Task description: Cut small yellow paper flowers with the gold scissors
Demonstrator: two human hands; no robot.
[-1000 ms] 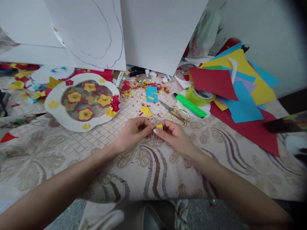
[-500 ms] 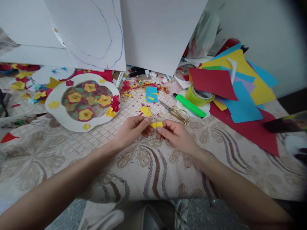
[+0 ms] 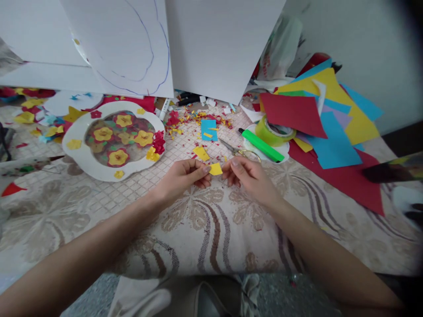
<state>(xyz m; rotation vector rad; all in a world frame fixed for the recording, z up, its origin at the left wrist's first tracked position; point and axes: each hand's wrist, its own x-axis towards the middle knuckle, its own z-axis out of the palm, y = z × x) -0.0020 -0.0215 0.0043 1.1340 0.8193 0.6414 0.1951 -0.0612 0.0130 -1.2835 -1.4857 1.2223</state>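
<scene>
Between the thumb and fingers of my left hand (image 3: 185,175) is a small yellow paper piece (image 3: 216,169), its free end pointing right. My right hand (image 3: 249,177) is just beside that end, fingers loosely bent and apart, holding nothing. Another yellow paper scrap (image 3: 201,153) lies on the cloth just beyond my left fingertips. Past my right hand are scissors (image 3: 230,147) with gold handles, partly covered by the hand. A blue paper rectangle (image 3: 206,124) with thin yellow strips on it lies farther back.
A white scalloped frame (image 3: 75,160) with yellow and red paper flowers stands left. To the right are a green marker (image 3: 262,145), a yellow-green tape roll (image 3: 269,134) and coloured sheets (image 3: 294,114). Paper clippings (image 3: 190,118) litter the patterned tablecloth (image 3: 185,246); white boards (image 3: 218,44) rise behind.
My right hand has let go of the yellow paper and moved slightly right, its thumb lifted. The paper stays in my left hand and now shows a broader face.
</scene>
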